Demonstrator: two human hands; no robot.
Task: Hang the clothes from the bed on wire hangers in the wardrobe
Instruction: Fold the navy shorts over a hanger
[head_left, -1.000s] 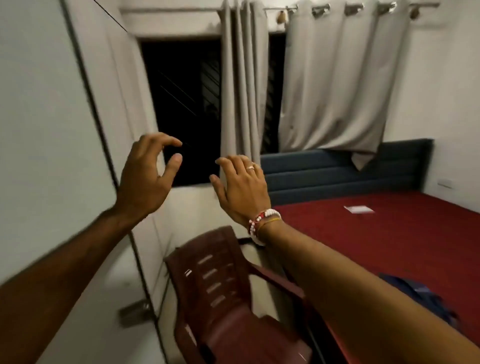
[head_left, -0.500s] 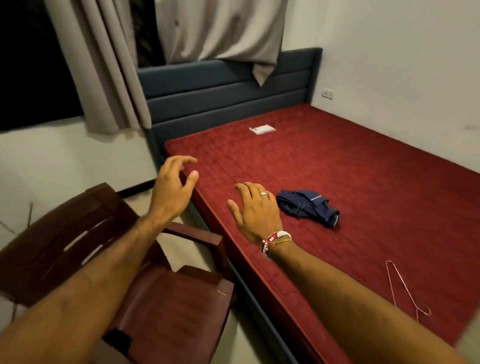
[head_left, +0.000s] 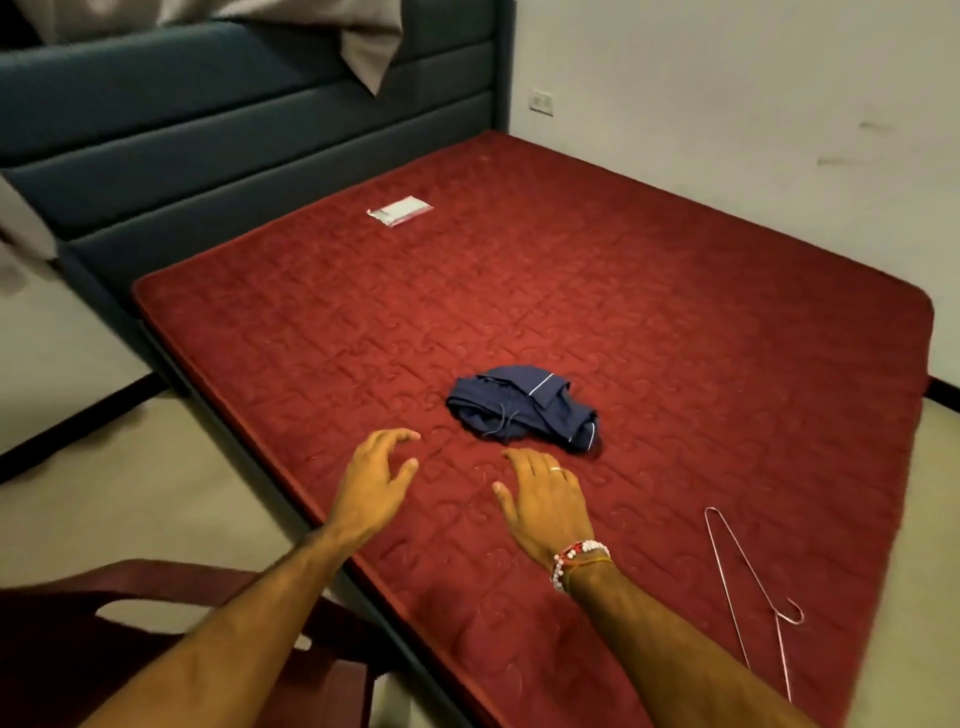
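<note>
Hands: left hand (head_left: 371, 486) and right hand (head_left: 545, 499) are hovering beside the navy garment (head_left: 522, 410), fingers (head_left: 400, 437) wide and empty, likely to gather it;
Hanger: wire hanger (head_left: 748, 582) is lying ready on the bed (head_left: 311, 338)

I count 2 hands low in the frame, left hand (head_left: 371, 486) and right hand (head_left: 545, 499). 1 garment (head_left: 522, 410) at centre, 1 hanger (head_left: 754, 570) lower right, 1 packet (head_left: 399, 210) upper centre, 1 bed (head_left: 675, 312), 1 chair (head_left: 130, 649) lower left, 1 socket (head_left: 541, 100) upper right.

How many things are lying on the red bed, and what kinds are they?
Navy garment, crumpled: 1
Wire hanger: 1
White packet: 1
Total: 3
</note>
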